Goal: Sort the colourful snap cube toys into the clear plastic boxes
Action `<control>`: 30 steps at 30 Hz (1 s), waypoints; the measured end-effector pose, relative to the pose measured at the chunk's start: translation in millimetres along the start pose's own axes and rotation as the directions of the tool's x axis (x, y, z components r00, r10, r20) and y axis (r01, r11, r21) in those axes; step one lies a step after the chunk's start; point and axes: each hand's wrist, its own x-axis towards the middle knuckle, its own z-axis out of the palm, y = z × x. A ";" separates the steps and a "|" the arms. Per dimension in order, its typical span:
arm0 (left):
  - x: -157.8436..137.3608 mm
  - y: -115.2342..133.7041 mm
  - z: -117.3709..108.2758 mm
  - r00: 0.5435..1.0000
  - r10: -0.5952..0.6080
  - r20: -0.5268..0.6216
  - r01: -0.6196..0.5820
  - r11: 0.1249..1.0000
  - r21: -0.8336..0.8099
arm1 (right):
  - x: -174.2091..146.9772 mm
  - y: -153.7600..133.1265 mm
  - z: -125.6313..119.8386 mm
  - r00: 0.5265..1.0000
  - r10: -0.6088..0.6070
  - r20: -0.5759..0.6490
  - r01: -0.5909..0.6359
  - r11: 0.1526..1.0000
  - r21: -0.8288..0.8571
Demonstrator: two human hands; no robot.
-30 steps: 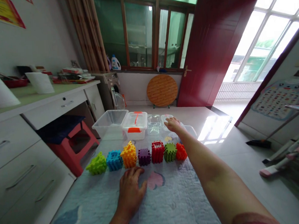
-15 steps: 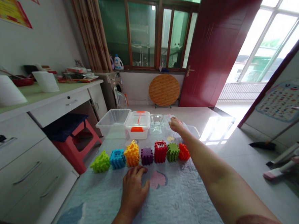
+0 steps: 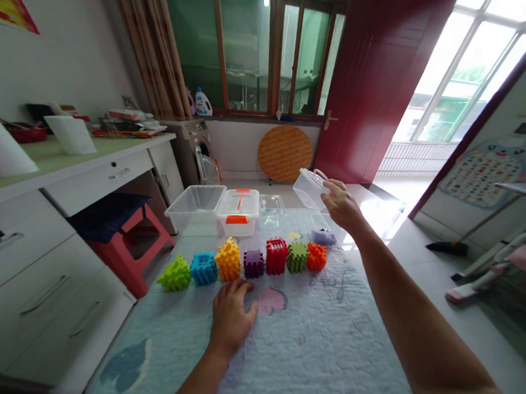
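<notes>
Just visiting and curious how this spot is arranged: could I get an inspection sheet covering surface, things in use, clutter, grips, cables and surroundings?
Surface: blue patterned cloth.
Things in use: seven coloured blocks in a row; clear container, tilted.
Clutter: open bin, lidded box; white rolls on the desk.
Left grip: resting on the cloth near the yellow block.
Right grip: holding the clear container.
Cables: nothing seen.
Surroundings: dark-topped stool, red door, round wooden board.

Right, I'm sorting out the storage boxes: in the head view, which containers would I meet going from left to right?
Large clear tub, lidded box with orange clips, small clear container, then the raised clear container held in the right hand.
</notes>
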 end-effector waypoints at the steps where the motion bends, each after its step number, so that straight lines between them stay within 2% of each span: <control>1: 0.0 0.2 -0.8 1.000 0.003 -0.002 -0.003 1.000 -0.014 | -11.8 -6.8 -15.2 0.999 -0.033 -0.010 0.033 0.999 0.033; 3: -0.4 0.8 -3.8 1.000 0.025 0.000 -0.025 0.996 -0.080 | -40.2 -21.2 -43.9 0.996 -0.083 -0.014 0.084 0.993 0.088; 5: -1.8 1.6 -7.8 0.997 0.071 0.006 -0.069 0.974 -0.216 | -72.6 -34.4 -67.6 0.993 -0.118 0.007 0.116 0.983 0.140; 7: -4.5 2.3 -11.7 0.992 0.125 0.015 -0.110 0.921 -0.375 | -106.3 -44.4 -82.6 0.992 -0.113 0.058 0.101 0.979 0.175; 9: -8.0 2.8 -14.3 0.985 0.169 0.034 -0.129 0.853 -0.505 | -138.0 -51.5 -86.8 0.984 -0.107 0.140 0.080 0.978 0.190; 12: -12.3 2.7 -16.0 0.974 0.214 0.072 -0.114 0.742 -0.661 | -177.3 -59.8 -73.1 0.947 -0.167 0.275 0.106 0.969 0.223; 14: -13.1 2.2 -17.2 0.968 0.237 0.085 -0.087 0.630 -0.772 | -196.6 -64.8 -55.0 0.913 -0.238 0.331 0.153 0.952 0.264; 18: -9.6 -1.1 -22.6 0.957 0.262 0.122 0.028 0.338 -0.941 | -220.8 -70.1 -18.3 0.842 -0.359 0.403 0.211 0.906 0.367; 20: -7.2 -3.6 -25.8 0.939 0.288 0.187 0.106 0.276 -0.955 | -227.1 -69.6 -8.1 0.824 -0.362 0.435 0.183 0.898 0.401; 23: -5.8 -6.0 -29.3 0.896 0.328 0.299 0.199 0.306 -0.931 | -230.5 -68.4 -3.8 0.829 -0.308 0.467 0.088 0.896 0.435; 25: -6.4 -5.9 -30.9 0.878 0.328 0.350 0.235 0.342 -0.910 | -229.5 -68.7 -2.6 0.864 -0.224 0.451 0.007 0.901 0.433; 28: -8.0 -4.4 -33.2 0.880 0.295 0.372 0.232 0.417 -0.879 | -226.1 -69.0 5.8 0.949 0.009 0.316 -0.138 0.912 0.387; 30: -8.4 -3.1 -34.8 0.903 0.231 0.362 0.213 0.491 -0.845 | -224.4 -67.9 15.4 0.950 0.189 0.249 -0.268 0.904 0.334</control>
